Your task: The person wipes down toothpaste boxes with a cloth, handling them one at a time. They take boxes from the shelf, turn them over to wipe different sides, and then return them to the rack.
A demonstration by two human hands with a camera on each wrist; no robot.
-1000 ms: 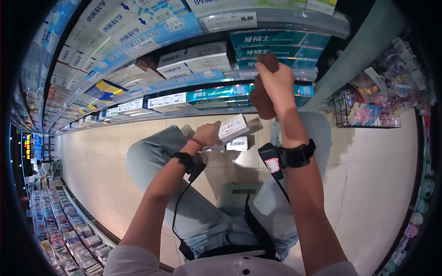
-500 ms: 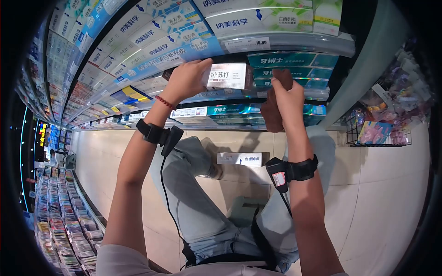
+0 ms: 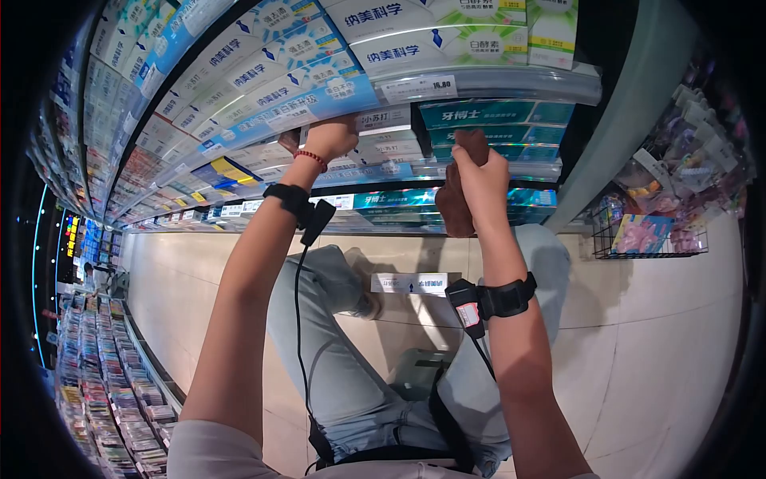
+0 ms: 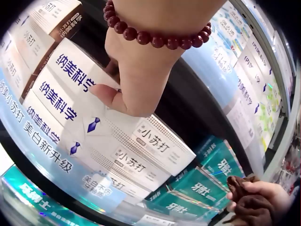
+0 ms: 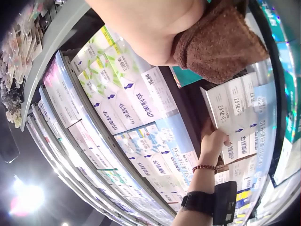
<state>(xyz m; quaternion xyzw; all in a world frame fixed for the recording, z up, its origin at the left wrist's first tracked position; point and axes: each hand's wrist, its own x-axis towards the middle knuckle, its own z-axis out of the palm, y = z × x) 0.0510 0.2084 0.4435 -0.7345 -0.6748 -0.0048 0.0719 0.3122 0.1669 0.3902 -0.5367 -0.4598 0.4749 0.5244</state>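
Note:
My left hand [image 3: 339, 136] reaches into a shelf bay and grips a white toothpaste box [image 4: 157, 139] at the top of a short stack. Its thumb lies along the box's printed front in the left wrist view; the other fingers are mostly hidden behind. To the right, my right hand [image 3: 490, 177] holds a bunched brown cloth [image 3: 456, 199], which hangs in front of the stacked green toothpaste boxes [image 3: 479, 117]. The cloth's nap fills the upper part of the right wrist view.
Another white toothpaste box [image 3: 408, 283] lies on the tiled floor between the knees. Just above the left hand runs the upper shelf's edge with a price label [image 3: 419, 86]. A grey upright [image 3: 610, 128] and a wire basket [image 3: 650, 239] of packets stand on the right.
The left hand has carried a white toothpaste box up from near the floor and onto the stack in the shelf. The right hand keeps the brown cloth near the green boxes.

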